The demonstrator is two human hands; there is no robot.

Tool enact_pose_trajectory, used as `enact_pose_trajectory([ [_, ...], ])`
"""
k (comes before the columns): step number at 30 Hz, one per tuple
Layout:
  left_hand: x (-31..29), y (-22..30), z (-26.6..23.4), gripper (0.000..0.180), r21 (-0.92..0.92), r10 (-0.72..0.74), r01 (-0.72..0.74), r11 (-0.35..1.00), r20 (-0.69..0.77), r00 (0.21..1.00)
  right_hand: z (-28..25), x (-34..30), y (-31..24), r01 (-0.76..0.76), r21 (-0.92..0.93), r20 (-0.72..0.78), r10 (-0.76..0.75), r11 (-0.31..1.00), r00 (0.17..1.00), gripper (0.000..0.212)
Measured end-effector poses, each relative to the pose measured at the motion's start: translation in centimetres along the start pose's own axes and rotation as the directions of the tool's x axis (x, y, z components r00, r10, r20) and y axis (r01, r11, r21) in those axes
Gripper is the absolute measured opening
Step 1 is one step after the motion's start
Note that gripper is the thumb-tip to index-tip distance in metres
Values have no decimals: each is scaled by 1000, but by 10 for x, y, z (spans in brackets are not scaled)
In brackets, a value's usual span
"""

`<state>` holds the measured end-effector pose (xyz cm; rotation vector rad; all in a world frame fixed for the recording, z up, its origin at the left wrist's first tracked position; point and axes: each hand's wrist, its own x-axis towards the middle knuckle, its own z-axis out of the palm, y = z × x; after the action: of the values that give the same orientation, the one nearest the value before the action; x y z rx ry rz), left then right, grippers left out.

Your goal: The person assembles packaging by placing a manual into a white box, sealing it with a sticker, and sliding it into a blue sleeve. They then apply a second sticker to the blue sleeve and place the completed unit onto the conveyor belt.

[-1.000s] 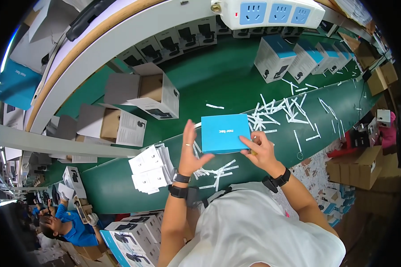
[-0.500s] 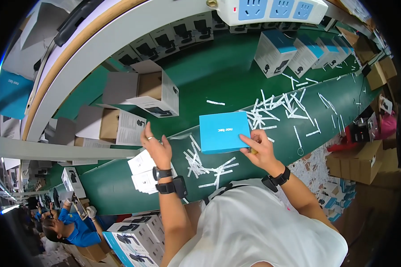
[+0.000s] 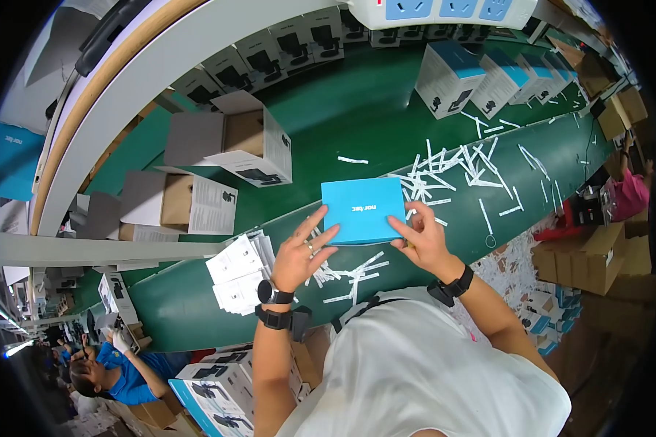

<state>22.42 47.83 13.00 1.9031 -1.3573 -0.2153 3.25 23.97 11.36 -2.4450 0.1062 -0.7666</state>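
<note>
A flat blue box (image 3: 361, 206) with white lettering on its lid lies in front of me, above the green work surface. My right hand (image 3: 428, 239) grips its near right corner, thumb on the lid and the other fingers at the side and below. At the near left corner, my left hand (image 3: 299, 251) has its fingers against the box's edge, some of them spread. Beside the left hand lies a pile of white leaflets (image 3: 233, 273). White paper strips (image 3: 361, 277) are scattered just nearer than the box.
Open cartons (image 3: 270, 156) stand at the left on the green conveyor (image 3: 342, 109). Closed white-and-blue cartons (image 3: 448, 84) stand at the far right. More loose strips (image 3: 444, 171) lie beyond my right hand. A power strip (image 3: 444, 11) hangs overhead. A co-worker (image 3: 124, 375) in blue works at lower left.
My left hand has come down and right from above the leaflets to the box's left edge. The box has shifted slightly left, with my right hand still on it.
</note>
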Motion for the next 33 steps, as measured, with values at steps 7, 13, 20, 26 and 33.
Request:
enact_pose_trajectory([
  [7,26,29,1,63,334,123,-146,931,90,988,2,0,8,247,-69,174,-232,967,957,46],
  [13,41,45,52,76,511,33,-125,850,187,982,17,-9,15,271,90,27,-274,958,961,48],
  [20,25,29,78,85,589,98,-142,795,105,990,16,-2,8,141,194,49,-154,971,987,31],
  [26,63,61,-15,120,519,38,-194,832,296,955,15,7,1,53,312,86,-84,949,993,28],
  [33,57,17,21,105,518,90,-243,820,302,949,-8,42,17,-100,163,201,66,982,977,79],
])
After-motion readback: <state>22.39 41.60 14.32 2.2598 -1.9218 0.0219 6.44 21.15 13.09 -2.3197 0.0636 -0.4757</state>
